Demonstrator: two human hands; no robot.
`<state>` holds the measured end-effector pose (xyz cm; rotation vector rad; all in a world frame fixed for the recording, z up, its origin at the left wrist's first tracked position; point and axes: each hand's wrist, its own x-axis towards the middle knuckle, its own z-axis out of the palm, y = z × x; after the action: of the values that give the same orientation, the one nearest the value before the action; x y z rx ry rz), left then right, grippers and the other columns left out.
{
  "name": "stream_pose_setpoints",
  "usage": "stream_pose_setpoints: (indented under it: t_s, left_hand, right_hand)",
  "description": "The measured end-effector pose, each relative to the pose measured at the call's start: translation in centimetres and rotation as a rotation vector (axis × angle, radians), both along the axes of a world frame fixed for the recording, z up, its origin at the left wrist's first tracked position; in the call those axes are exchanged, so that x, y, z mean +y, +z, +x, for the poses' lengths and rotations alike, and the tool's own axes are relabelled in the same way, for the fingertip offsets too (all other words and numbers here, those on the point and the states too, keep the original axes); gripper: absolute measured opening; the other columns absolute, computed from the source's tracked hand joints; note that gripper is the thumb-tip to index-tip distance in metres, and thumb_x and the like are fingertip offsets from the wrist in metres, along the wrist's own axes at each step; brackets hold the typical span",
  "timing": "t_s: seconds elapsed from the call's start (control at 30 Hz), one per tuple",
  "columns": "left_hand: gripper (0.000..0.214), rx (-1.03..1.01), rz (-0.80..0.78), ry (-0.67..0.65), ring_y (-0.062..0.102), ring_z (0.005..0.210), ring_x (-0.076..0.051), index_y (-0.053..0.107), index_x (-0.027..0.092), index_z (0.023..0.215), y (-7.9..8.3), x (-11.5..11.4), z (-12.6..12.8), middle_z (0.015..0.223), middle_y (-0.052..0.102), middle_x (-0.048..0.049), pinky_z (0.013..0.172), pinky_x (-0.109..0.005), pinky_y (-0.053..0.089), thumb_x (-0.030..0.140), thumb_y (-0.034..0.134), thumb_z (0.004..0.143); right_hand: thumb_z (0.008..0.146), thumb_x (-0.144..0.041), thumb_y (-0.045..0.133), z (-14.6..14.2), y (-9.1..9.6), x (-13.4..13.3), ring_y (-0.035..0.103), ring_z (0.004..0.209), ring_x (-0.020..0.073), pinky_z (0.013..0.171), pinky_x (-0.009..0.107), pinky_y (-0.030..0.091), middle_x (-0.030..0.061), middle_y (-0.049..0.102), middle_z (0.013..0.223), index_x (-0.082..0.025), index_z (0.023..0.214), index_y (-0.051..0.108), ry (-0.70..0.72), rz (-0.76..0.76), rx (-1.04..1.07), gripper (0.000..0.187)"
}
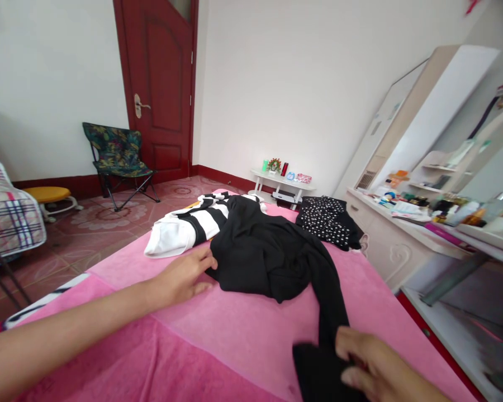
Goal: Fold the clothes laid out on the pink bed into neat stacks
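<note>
A crumpled black long-sleeved top [272,251] lies in the middle of the bed. At its left edge is my left hand [188,274], fingers curled onto a corner of the cloth and the thumb lower, near the pink cover. One sleeve [329,290] runs from the top towards me on the right. My right hand [371,357] grips this sleeve near its end, thumb and fingers closed on the fabric. The sleeve's end is blurred and partly cut off by the lower frame edge.
A black-and-white striped garment [193,226] lies left of the top. Dotted black clothing [327,220] is at the bed's far right. The pink bedspread [235,329] lies beneath. Right of the bed stands a cluttered dressing table [402,229]; a folding chair [115,151] stands by the door.
</note>
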<state>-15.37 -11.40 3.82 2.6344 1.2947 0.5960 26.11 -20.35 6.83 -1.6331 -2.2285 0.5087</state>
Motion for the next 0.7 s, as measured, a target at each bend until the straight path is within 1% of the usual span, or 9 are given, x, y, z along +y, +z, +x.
stream_pose_setpoints:
  t_s: [0.07, 0.1, 0.17, 0.23, 0.3, 0.37, 0.47, 0.6, 0.7]
  left_hand:
    - [0.022, 0.013, -0.001, -0.048, 0.056, 0.091, -0.019, 0.056, 0.023, 0.102, 0.6, -0.9, 0.9, 0.103, 0.055, -0.0041, 0.082, -0.03, 0.046, 0.025, 0.057, 0.08]
    - [0.022, 0.029, -0.006, -0.083, 0.056, 0.091, -0.018, 0.055, 0.024, 0.105, 0.7, -1.4, 1.4, 0.103, 0.055, -0.0035, 0.081, -0.029, 0.046, 0.025, 0.054, 0.083]
    - [0.03, 0.074, -0.005, -0.144, 0.056, 0.091, -0.018, 0.051, 0.027, 0.114, 0.8, -1.9, 2.5, 0.105, 0.054, -0.0035, 0.081, -0.029, 0.045, 0.024, 0.052, 0.084]
    - [0.038, 0.118, 0.008, -0.154, 0.055, 0.093, -0.019, 0.047, 0.028, 0.121, 0.4, -2.0, 3.7, 0.108, 0.053, -0.0045, 0.081, -0.029, 0.046, 0.023, 0.054, 0.084]
    - [0.042, 0.148, 0.034, -0.1, 0.054, 0.095, -0.02, 0.046, 0.027, 0.123, 0.0, -1.5, 4.9, 0.11, 0.051, -0.0059, 0.08, -0.03, 0.046, 0.022, 0.056, 0.082]
    - [0.039, 0.193, 0.065, -0.037, 0.054, 0.095, -0.021, 0.047, 0.026, 0.121, -0.3, -0.8, 5.9, 0.11, 0.05, -0.0068, 0.078, -0.03, 0.046, 0.019, 0.054, 0.082]
    - [0.026, 0.274, 0.105, -0.046, 0.055, 0.088, -0.02, 0.052, 0.023, 0.11, -0.1, 0.0, 6.7, 0.1, 0.054, -0.0064, 0.072, -0.029, 0.045, 0.015, 0.047, 0.086]
    - [0.01, 0.231, 0.091, -0.16, 0.056, 0.077, -0.018, 0.055, 0.021, 0.089, 1.2, 0.5, 6.7, 0.085, 0.057, -0.0037, 0.063, -0.026, 0.04, 0.022, 0.046, 0.089]
    - [0.019, 0.154, 0.053, -0.203, 0.056, 0.069, -0.014, 0.051, 0.019, 0.075, 3.0, 0.6, 6.3, 0.077, 0.057, -0.0014, 0.06, -0.024, 0.037, 0.026, 0.044, 0.091]
  right_hand:
    - [0.079, -0.038, 0.05, 1.8, 2.1, 2.9, 0.055, 0.056, 0.0163, 0.052, 0.027, 0.046, -0.0001, 0.055, 0.061, -0.024, 0.07, 0.053, -0.054, 0.141, -0.033, 0.017]
    - [0.08, -0.04, 0.05, 2.4, 2.9, 4.2, 0.056, 0.06, 0.0181, 0.055, 0.03, 0.047, 0.002, 0.057, 0.067, -0.023, 0.075, 0.053, -0.142, 0.337, -0.056, 0.017]
    - [0.082, -0.037, 0.046, 2.4, 3.7, 6.1, 0.059, 0.085, 0.0237, 0.071, 0.036, 0.049, 0.0097, 0.06, 0.096, -0.021, 0.093, 0.055, -0.264, 0.704, -0.062, 0.021]
    - [0.085, -0.03, 0.044, 0.5, 3.0, 6.8, 0.052, 0.107, 0.0259, 0.087, 0.04, 0.045, 0.0122, 0.053, 0.118, -0.02, 0.105, 0.053, -0.191, 0.855, -0.079, 0.024]
    - [0.085, -0.021, 0.045, -2.6, 1.2, 6.6, 0.05, 0.112, 0.0247, 0.092, 0.04, 0.042, 0.0093, 0.053, 0.121, -0.023, 0.107, 0.054, 0.024, 0.762, -0.171, 0.024]
    - [0.081, -0.015, 0.049, -5.8, -0.8, 6.3, 0.05, 0.11, 0.025, 0.088, 0.04, 0.043, 0.0077, 0.056, 0.119, -0.024, 0.108, 0.055, 0.166, 0.617, -0.279, 0.029]
    - [0.076, -0.009, 0.049, -8.7, -2.7, 6.6, 0.051, 0.104, 0.0246, 0.082, 0.037, 0.044, 0.0087, 0.057, 0.116, -0.021, 0.104, 0.055, 0.14, 0.508, -0.333, 0.031]
    - [0.071, -0.003, 0.043, -8.9, -2.5, 8.2, 0.052, 0.088, 0.02, 0.074, 0.031, 0.042, 0.0049, 0.059, 0.091, -0.021, 0.089, 0.053, 0.099, 0.457, -0.3, 0.027]
    - [0.066, -0.005, 0.044, -7.6, -1.0, 9.1, 0.052, 0.082, 0.0179, 0.069, 0.028, 0.04, 0.0011, 0.057, 0.082, -0.022, 0.082, 0.05, 0.096, 0.468, -0.207, 0.024]
